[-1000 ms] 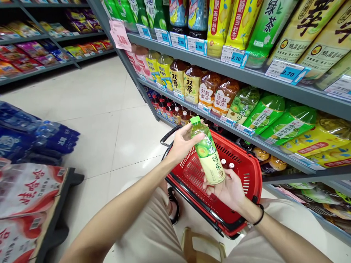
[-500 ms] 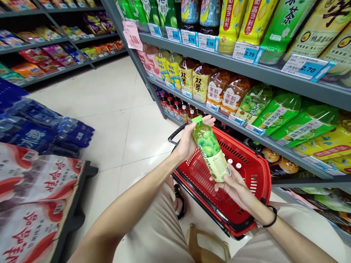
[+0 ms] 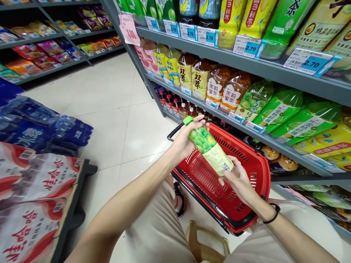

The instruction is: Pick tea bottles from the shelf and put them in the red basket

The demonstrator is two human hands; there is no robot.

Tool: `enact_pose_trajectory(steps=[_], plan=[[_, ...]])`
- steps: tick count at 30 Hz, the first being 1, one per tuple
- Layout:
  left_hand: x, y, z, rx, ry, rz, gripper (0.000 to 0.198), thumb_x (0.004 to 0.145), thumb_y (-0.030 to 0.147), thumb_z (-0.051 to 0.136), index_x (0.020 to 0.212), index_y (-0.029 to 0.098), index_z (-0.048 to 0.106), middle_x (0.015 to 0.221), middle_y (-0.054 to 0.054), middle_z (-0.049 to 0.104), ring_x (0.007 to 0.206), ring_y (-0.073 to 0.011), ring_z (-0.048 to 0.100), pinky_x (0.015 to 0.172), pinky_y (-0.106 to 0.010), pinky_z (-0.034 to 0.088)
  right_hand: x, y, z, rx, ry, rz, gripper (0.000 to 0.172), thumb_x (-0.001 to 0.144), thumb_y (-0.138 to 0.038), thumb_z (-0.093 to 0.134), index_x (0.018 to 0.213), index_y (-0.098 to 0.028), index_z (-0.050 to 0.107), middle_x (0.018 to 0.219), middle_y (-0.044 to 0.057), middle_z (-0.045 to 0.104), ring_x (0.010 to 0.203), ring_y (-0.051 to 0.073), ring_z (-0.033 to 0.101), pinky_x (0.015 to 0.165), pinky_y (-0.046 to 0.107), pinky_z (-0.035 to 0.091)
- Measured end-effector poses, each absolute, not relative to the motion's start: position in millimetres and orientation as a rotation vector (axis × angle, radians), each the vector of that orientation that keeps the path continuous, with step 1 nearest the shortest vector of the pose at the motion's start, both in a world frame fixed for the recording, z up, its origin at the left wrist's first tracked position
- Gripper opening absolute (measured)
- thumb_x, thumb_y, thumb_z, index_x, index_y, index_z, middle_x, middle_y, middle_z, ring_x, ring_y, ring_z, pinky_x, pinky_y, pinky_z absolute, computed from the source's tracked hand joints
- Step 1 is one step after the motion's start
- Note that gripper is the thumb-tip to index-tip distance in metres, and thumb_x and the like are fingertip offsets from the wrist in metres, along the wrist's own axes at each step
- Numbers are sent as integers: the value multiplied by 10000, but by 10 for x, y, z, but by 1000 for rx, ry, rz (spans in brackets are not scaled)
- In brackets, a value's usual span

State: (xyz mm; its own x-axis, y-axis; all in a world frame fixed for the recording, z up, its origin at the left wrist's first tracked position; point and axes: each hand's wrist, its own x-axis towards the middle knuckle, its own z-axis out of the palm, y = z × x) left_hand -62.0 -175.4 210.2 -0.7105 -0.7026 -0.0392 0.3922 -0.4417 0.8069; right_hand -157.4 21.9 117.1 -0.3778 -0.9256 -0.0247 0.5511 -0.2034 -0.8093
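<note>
A green-capped drink bottle [image 3: 210, 149] with green plums on its label is held tilted between my two hands. My left hand [image 3: 183, 141] is at the neck end, its thumb near the cap and its fingers round the far side. Around the bottle's base, my right hand [image 3: 238, 179] has its thumb and fingers closed. Beneath the bottle, a red shopping basket [image 3: 255, 160] rests low in front of me, its black handle [image 3: 173, 134] out to the left. The bottle covers part of the basket's inside.
To the right, a grey shelf rack [image 3: 236, 60] carries rows of drink bottles with price tags. Wrapped packs of red-and-white water bottles [image 3: 35, 219] and blue water packs [image 3: 41, 128] are stacked at left. A stool [image 3: 207, 237] shows between my knees.
The bottle has rolled and tilted further over, with its cap moving left. My left fingers, stretched out before, have curled round the neck.
</note>
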Motion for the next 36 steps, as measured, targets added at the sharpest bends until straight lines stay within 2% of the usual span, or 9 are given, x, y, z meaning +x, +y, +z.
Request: enact_pose_trajectory(steps=[2,5,10,13,17,20,23,28,36], plan=[[-622,-1755,2132,477,-976,-2206,277,750,157,730,1019,190,673,954,-2,730,1014,-193,713,1059,-414,547,-1560,221,1222,-509,740,-1662,392,934,-462,708,1227,-214,631,1099,100,712,758,198,634,604,317,518],[-611,-1749,2149,429,-912,-2242,231,733,150,743,936,193,640,915,14,725,995,-184,713,1031,-388,559,-1545,222,1265,-417,543,-1490,556,983,-610,530,1210,-122,667,1108,189,719,908,283,667,655,368,536],[-590,-1778,2119,422,-952,-2244,256,736,240,802,924,171,643,986,-13,744,972,-179,721,968,-351,573,-1573,233,1217,-503,568,-1533,439,1019,-526,545,1197,-147,676,1003,136,723,851,246,671,684,359,542],[-593,-1811,2127,412,-905,-2272,306,766,332,788,983,156,663,1006,-39,745,970,-184,720,934,-334,580,-1578,274,1183,-697,691,-1611,355,1013,-422,622,1300,-214,605,1098,116,701,877,237,675,688,363,554],[-607,-1827,2149,388,-900,-2296,327,759,341,776,1006,154,668,942,-24,727,921,-173,715,886,-313,587,-1536,345,1111,-947,915,-1651,444,984,-324,698,1376,-297,494,1224,90,671,748,169,660,737,382,582],[-619,-1821,2120,413,-938,-2261,266,767,347,765,926,168,648,916,-26,723,866,-159,706,827,-295,590,-1512,371,1034,-1011,1111,-1728,545,932,-285,769,1395,-320,483,1361,90,626,976,202,695,870,370,586],[-626,-1782,2061,477,-1027,-2154,246,794,375,755,864,183,618,874,-20,720,799,-147,694,754,-277,588,-1523,369,976,-1053,1269,-1798,614,867,-280,838,1386,-320,512,1420,93,609,1237,260,631,961,368,570],[-623,-1675,2025,475,-1167,-2048,240,799,334,773,917,184,627,866,-6,729,780,-146,706,769,-289,595,-1574,330,912,-1074,1406,-1797,689,789,-271,897,1362,-316,518,1380,90,629,1240,273,630,980,388,569],[-655,-1594,2089,617,-1089,-2126,234,774,364,754,827,156,659,818,-50,743,789,-181,729,798,-322,613,-1490,293,901,-945,1251,-1613,750,726,-259,926,1372,-256,544,1363,92,659,1247,268,635,1090,416,506]])
